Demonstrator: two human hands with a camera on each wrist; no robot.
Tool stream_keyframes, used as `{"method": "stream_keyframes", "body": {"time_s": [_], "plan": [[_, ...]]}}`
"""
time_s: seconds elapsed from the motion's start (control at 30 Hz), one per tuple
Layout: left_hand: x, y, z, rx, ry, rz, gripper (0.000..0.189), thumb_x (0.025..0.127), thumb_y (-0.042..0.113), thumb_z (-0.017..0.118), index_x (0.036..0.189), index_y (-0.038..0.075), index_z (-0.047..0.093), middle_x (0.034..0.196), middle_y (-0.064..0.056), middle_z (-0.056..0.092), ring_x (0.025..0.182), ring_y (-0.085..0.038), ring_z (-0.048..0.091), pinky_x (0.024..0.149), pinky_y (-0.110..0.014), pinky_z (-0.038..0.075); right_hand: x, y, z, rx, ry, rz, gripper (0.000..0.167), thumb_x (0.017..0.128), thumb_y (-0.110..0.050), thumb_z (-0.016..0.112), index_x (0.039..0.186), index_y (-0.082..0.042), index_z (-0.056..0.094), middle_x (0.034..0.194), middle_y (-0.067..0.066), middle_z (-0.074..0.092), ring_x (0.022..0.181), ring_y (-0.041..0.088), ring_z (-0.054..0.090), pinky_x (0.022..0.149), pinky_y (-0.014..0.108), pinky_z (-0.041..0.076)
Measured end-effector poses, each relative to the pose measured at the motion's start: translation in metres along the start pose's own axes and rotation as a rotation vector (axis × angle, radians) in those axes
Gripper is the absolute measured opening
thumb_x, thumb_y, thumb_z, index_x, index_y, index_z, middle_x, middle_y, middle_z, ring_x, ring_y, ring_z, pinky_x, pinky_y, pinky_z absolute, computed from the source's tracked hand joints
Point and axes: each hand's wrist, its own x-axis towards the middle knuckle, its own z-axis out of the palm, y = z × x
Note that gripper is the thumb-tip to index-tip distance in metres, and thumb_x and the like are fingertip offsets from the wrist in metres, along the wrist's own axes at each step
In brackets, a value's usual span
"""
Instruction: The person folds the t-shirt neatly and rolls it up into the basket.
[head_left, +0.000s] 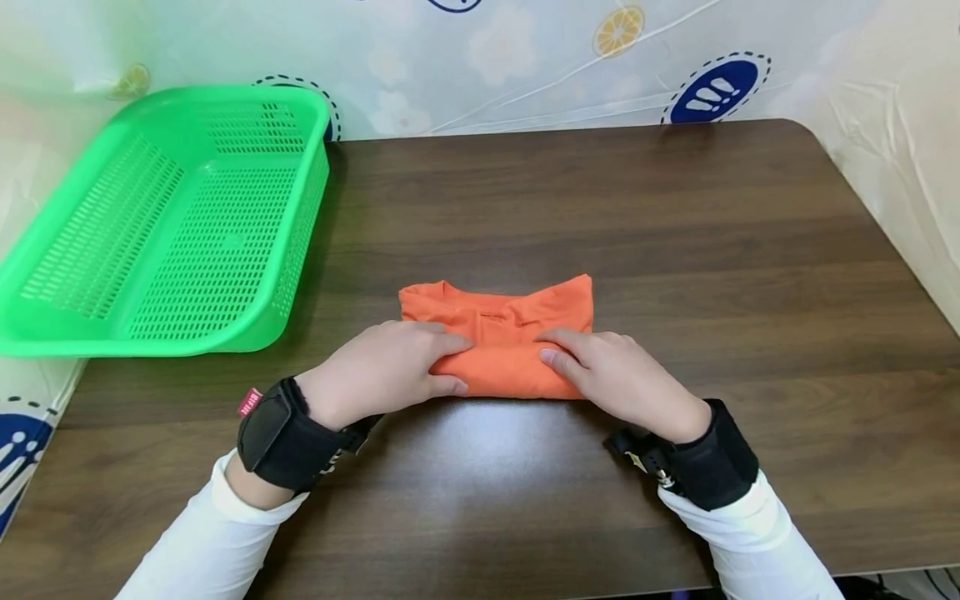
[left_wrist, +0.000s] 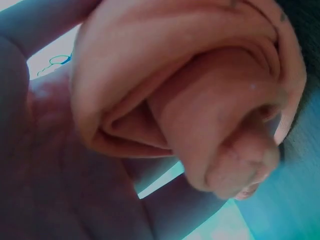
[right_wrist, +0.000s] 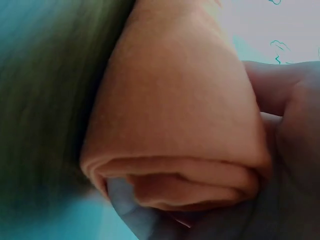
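A piece of orange cloth, rolled at its near side, lies on the wooden table in front of the person. Its far edge stays flat, with two raised corners and a dip between them. At the roll's left end, the left hand grips it with thumb in front and fingers over the top. The right hand holds the opposite end in a similar way. Spiralled layers of the cloth show at the end in the left wrist view. Stacked folds of the cloth face the right wrist camera, with fingers around them.
A green plastic basket with perforated walls stands at the table's far left, with nothing in it. The brown table ends at a rounded far right corner. Patterned plastic sheeting hangs behind and beside it.
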Motion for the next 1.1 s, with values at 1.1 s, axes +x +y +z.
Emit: {"method": "stream_keyframes", "body": {"time_s": [1.1], "plan": [[0.007,-0.016,0.005,-0.036,0.043,-0.032,0.038,0.093,0.03,0.045,0.128,0.016,0.048,0.119,-0.001,0.053,0.112,-0.02,0.047,0.091,-0.039,0.037,-0.001,-0.007,0.006,-0.289,0.277,-0.211,0.055,0.064,-0.038,0.078,0.108,-0.014,0.054,0.098,0.001,0.044,0.089,0.021,0.039,0.069,0.036,0.037]]}}
